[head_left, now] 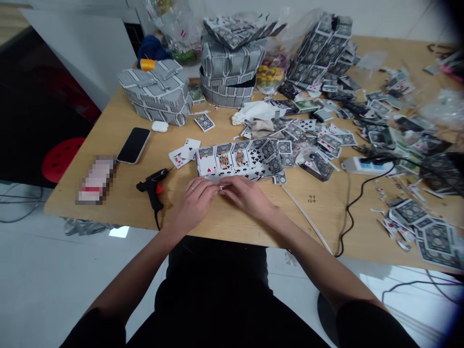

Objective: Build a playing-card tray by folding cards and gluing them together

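My left hand (pixel 197 198) and my right hand (pixel 246 193) meet at the near edge of a shallow tray made of playing cards (pixel 239 162). Both hands have their fingers pinched together on the tray's front wall, where a small card piece (pixel 225 186) shows between the fingertips. A ring sits on a finger of my left hand. A black hot glue gun (pixel 152 186) with an orange trigger lies on the wooden table (pixel 119 203) just left of my left hand.
A black phone (pixel 133 145) and white earbud case (pixel 160 126) lie at left. Card-covered boxes (pixel 157 92) (pixel 230 72) stand at the back. Loose cards (pixel 326 140) litter the right side. A white power strip (pixel 364 166) and black cable (pixel 353 205) lie right.
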